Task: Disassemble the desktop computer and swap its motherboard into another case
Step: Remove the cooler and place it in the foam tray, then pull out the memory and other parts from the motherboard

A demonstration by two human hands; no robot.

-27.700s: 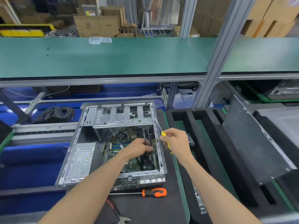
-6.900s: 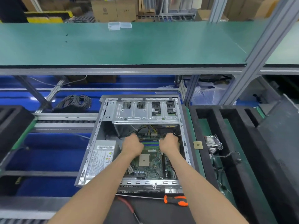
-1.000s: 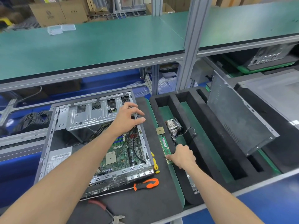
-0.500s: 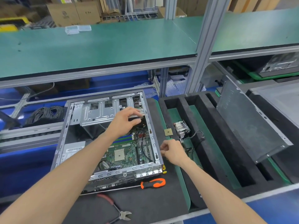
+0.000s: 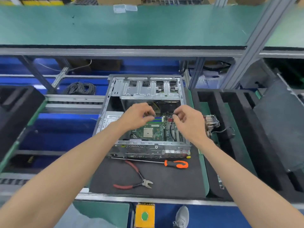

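Observation:
The open desktop case (image 5: 105, 116) lies flat in the middle of the bench on a black mat. Its green motherboard (image 5: 157, 134) is inside, with the bare CPU socket (image 5: 146, 133) showing. Blue and green memory slots (image 5: 158, 119) run across the board's far edge. My left hand (image 5: 137, 115) hovers over the slots' left end and my right hand (image 5: 188, 120) over their right end. Thumbs and forefingers are curled and pinched together close to the slots. What they grip, if anything, is hidden.
An orange-handled screwdriver (image 5: 177, 164) and red-handled cutters (image 5: 131, 182) lie on the mat in front of the case. A black foam tray (image 5: 233, 112) on the right holds a removed cooler (image 5: 212, 123). A grey side panel (image 5: 279, 122) leans beyond it. The drive cage (image 5: 149, 90) overhangs the board's far side.
My right hand has come back from the foam tray into the case. My left hand has dropped from the drive cage to the memory slots. The view has swung left and down.

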